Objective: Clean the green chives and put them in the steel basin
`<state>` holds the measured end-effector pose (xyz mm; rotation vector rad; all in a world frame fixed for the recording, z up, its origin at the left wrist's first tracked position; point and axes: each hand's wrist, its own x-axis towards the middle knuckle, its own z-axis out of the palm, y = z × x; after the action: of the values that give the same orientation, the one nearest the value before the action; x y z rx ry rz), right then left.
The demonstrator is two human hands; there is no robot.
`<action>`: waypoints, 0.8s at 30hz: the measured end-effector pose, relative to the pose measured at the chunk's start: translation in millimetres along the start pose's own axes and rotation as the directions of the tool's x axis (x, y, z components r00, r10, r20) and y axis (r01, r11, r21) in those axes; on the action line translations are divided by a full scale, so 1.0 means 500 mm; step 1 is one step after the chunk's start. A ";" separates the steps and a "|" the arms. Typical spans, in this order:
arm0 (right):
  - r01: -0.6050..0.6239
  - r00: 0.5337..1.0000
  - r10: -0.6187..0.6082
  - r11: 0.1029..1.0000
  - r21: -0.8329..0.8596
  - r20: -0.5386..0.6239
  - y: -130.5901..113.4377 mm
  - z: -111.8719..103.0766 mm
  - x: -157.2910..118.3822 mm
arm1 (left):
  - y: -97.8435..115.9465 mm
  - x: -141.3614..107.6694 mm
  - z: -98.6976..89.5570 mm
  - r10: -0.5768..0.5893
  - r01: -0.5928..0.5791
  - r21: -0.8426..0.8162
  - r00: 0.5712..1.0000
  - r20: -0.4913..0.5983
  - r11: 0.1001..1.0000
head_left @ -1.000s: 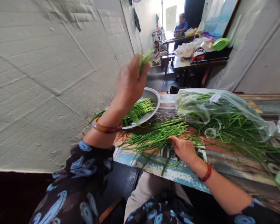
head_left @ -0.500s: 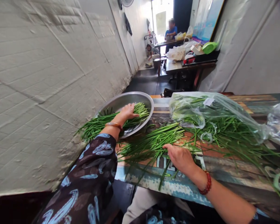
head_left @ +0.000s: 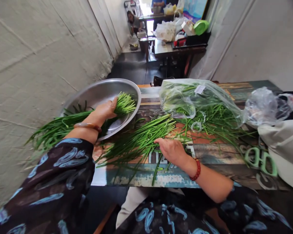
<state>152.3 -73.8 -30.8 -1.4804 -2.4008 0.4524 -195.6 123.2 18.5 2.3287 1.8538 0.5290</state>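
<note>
My left hand [head_left: 104,112] is closed around a bunch of chives [head_left: 126,104] over the wide metal basin [head_left: 101,85]. The pale cut ends stick out past my fingers, while the long green leaves trail over the basin's left side toward the wall. On the table, a loose pile of chives [head_left: 144,131] lies just right of the basin. My right hand [head_left: 172,150] rests low beside this pile, its fingers curled in and the thumb toward the stalks. Whatever those fingers hold, if anything, is hidden.
A clear plastic bag [head_left: 210,92] of more chives lies at the table's far side. Green-handled scissors [head_left: 261,161] and a light cap [head_left: 285,146] are at the right, near a crumpled plastic bag [head_left: 263,104]. The wall [head_left: 26,81] borders the left. Two people are in the background.
The view has shifted right and down, bringing the scissors and cap into sight. My left hand has closed around the chives in the basin and lifted their cut ends. My right hand stays beside the pile.
</note>
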 end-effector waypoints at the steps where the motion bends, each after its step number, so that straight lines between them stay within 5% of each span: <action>1: -0.002 1.000 0.002 1.000 -0.001 0.004 0.000 -0.001 0.000 | 0.000 -0.001 -0.001 -0.005 0.005 0.016 1.000 0.005 1.000; 9: 0.005 1.000 -0.005 1.000 0.017 0.009 -0.003 -0.006 0.001 | 0.076 0.006 -0.066 -0.178 0.032 0.450 0.942 0.286 0.892; 12: 0.027 0.999 -0.025 0.999 0.044 -0.034 -0.005 -0.004 -0.001 | 0.143 0.000 -0.112 -0.063 -0.021 0.386 0.977 0.205 0.922; 16: 0.074 0.994 -0.069 0.995 0.060 -0.079 -0.005 0.003 -0.001 | 0.280 -0.072 -0.144 0.161 -0.147 0.152 0.984 -0.082 0.977; 18: 0.101 0.991 -0.095 0.993 0.059 -0.097 -0.004 0.007 0.000 | 0.347 -0.134 -0.125 0.290 -0.286 0.044 0.947 -0.137 0.957; 21: 0.148 0.981 -0.136 0.986 0.082 -0.137 -0.002 0.012 0.000 | 0.413 -0.236 -0.052 0.458 -0.458 -0.072 0.889 -0.016 0.886; 24: 0.175 0.971 -0.156 0.980 0.095 -0.181 0.002 0.013 -0.001 | 0.431 -0.327 0.040 0.453 -0.444 -0.106 0.888 0.083 0.890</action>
<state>150.7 -74.4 -37.0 -1.2087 -2.2993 0.3934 -21.5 -84.1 33.7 2.6729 1.2130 0.5025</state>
